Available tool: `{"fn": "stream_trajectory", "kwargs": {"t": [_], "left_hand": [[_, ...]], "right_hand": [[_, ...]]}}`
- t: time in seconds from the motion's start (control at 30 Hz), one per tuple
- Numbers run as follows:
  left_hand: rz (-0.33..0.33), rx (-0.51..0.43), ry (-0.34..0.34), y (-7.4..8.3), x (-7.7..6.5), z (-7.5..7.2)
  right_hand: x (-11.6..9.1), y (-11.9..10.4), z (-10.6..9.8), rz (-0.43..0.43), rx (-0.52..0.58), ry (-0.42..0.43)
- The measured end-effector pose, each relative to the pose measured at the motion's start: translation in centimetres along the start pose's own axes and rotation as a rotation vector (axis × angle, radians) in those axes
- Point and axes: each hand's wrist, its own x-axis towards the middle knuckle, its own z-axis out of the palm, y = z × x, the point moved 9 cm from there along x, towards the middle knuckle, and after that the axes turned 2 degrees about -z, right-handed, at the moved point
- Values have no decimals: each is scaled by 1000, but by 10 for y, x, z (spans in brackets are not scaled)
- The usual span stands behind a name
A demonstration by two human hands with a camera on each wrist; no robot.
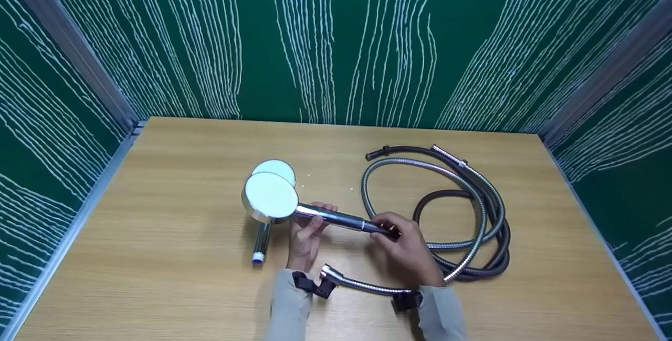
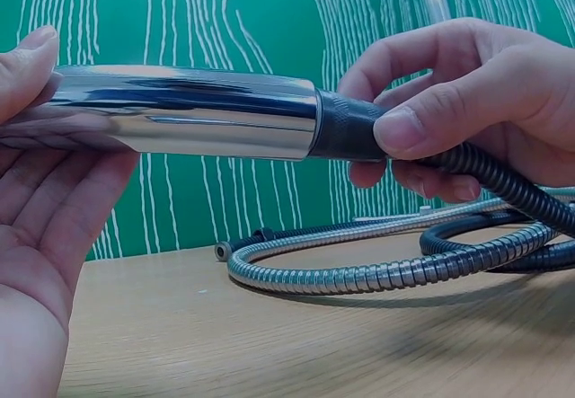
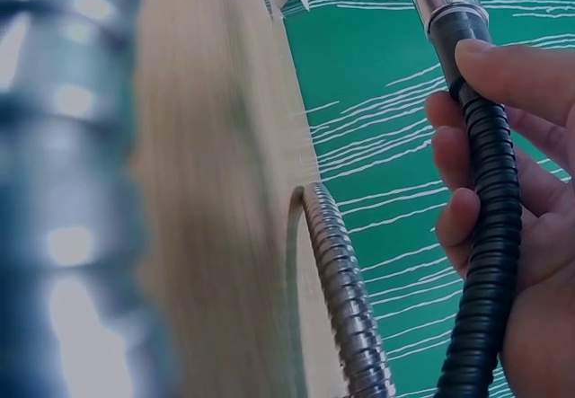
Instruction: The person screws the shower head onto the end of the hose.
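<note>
My left hand (image 1: 305, 238) holds a chrome shower head (image 1: 271, 195) by its handle, thumb on the near side and fingers beneath. Its round white face is tilted up to the left. With thumb and fingers my right hand (image 1: 407, 249) pinches the dark end fitting (image 2: 346, 127) of a black ribbed shower hose (image 3: 490, 200). That fitting sits in line with the handle's end, right against its rim in the left wrist view. From my right palm the black hose runs down toward the coil.
Behind the held one lies a second shower head (image 1: 262, 241), partly covered, with a blue-and-white handle end. A silver metal hose (image 1: 365, 189) coils with the black one on the right of the wooden table (image 1: 173, 299). Its chrome end (image 1: 331, 273) lies near my left wrist.
</note>
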Motion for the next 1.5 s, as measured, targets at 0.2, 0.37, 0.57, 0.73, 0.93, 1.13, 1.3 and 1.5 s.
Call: {"fn": "stream_trajectory", "kwargs": {"t": [0.2, 0.37, 0.57, 0.73, 0.93, 1.13, 1.3, 1.5], "left_hand": [[-4, 7, 23, 1, -1, -2], [6, 2, 22, 2, -1, -1], [2, 2, 28, 1, 0, -1], [-2, 9, 53, -1, -1, -3], [0, 16, 45, -1, 0, -4], [10, 16, 40, 1, 0, -4], [9, 5, 30, 1, -1, -2], [1, 6, 36, 0, 0, -2]], "right_hand": [[1, -1, 1, -9, 0, -2], [-1, 0, 2, 2, -5, -10], [-1, 2, 1, 12, -24, -19], [-1, 3, 2, 19, -21, -25], [2, 1, 0, 9, -24, 16], [3, -1, 0, -8, -29, 19], [1, 0, 0, -1, -18, 17], [1, -1, -2, -28, -29, 34]]}}
